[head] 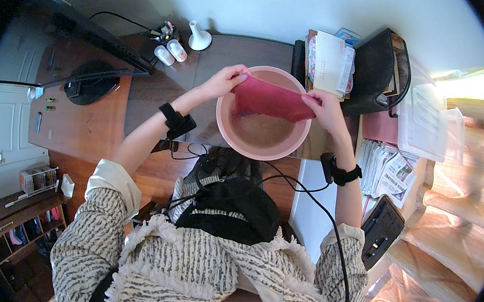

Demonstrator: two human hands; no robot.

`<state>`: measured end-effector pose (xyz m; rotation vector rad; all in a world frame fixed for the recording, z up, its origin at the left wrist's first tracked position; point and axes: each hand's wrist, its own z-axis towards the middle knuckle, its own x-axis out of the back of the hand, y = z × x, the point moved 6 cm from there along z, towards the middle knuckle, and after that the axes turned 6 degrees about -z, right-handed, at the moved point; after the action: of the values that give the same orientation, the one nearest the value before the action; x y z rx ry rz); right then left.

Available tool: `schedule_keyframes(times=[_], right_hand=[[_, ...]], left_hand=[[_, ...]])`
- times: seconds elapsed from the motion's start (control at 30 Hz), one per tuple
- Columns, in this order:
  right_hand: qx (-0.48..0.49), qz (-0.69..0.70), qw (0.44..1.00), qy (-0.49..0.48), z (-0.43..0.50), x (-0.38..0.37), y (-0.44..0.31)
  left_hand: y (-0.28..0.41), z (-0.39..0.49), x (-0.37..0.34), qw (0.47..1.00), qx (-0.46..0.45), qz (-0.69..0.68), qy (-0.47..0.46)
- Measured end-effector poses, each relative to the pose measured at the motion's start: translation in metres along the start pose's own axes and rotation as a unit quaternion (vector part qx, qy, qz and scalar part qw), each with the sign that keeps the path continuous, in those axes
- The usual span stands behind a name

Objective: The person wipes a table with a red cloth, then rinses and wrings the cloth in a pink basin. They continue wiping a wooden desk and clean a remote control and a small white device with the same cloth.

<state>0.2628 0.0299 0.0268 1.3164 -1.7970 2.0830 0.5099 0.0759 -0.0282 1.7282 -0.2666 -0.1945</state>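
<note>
A red cloth (273, 98) is stretched between my two hands above a round pink basin (263, 155). My left hand (228, 79) pinches its upper left corner near the basin's far rim. At the right end, my right hand (324, 108) grips the other upper corner, just past the basin's right side. The cloth's lower edge hangs down inside the basin; whether it touches the water (265, 131) I cannot tell. That water looks murky and covers the basin's bottom.
White bottles (170, 52), a pen holder (164, 32) and a white funnel-shaped object (199, 38) stand at the back left, near a monitor (104, 37). Envelopes (327, 63) and a black file holder (374, 72) are right. Cables (308, 192) hang before my body.
</note>
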Motion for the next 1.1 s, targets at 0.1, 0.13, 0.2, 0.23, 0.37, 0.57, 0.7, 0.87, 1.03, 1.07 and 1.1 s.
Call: schedule_keyframes(times=[0.1,0.13,0.2,0.23,0.37,0.57,0.7,0.87,1.03,1.07,1.1], right_hand=[[0.012,-0.013,0.999,0.045,-0.005,0.024,-0.023],[0.009,-0.019,0.999,0.043,-0.007,0.029,-0.028],[-0.008,-0.021,0.999,0.031,-0.012,0.034,-0.031],[-0.014,-0.014,0.999,0.038,-0.014,0.036,-0.03],[-0.059,-0.007,0.997,-0.053,-0.02,0.016,-0.003],[-0.134,-0.011,0.965,-0.227,-0.029,-0.05,0.067],[-0.117,-0.113,0.965,-0.208,-0.007,-0.095,0.109],[-0.138,-0.313,0.939,-0.035,0.011,-0.139,0.127],[-0.169,-0.398,0.891,0.136,-0.003,-0.154,0.108],[-0.133,-0.422,0.875,0.195,-0.008,-0.152,0.097],[-0.191,-0.427,0.86,0.205,-0.014,-0.154,0.098]], left_hand=[[0.038,-0.005,0.001,0.998,-0.053,0.03,0.0],[0.047,-0.007,-0.001,0.997,-0.078,0.019,-0.012],[0.052,-0.009,0.001,0.998,-0.059,0.035,-0.015],[0.052,-0.009,0.001,0.997,-0.054,0.045,-0.029],[0.032,-0.015,-0.005,0.99,-0.05,0.087,-0.096],[-0.049,-0.028,-0.018,0.966,0.095,0.131,-0.201],[-0.102,-0.005,-0.021,0.968,0.054,0.2,-0.142],[-0.149,0.027,-0.023,0.954,0.063,0.295,-0.003],[-0.136,0.017,-0.034,0.871,0.017,0.44,0.218],[-0.135,0.014,-0.037,0.859,0.047,0.449,0.242],[-0.135,0.011,-0.039,0.845,0.077,0.456,0.268]])
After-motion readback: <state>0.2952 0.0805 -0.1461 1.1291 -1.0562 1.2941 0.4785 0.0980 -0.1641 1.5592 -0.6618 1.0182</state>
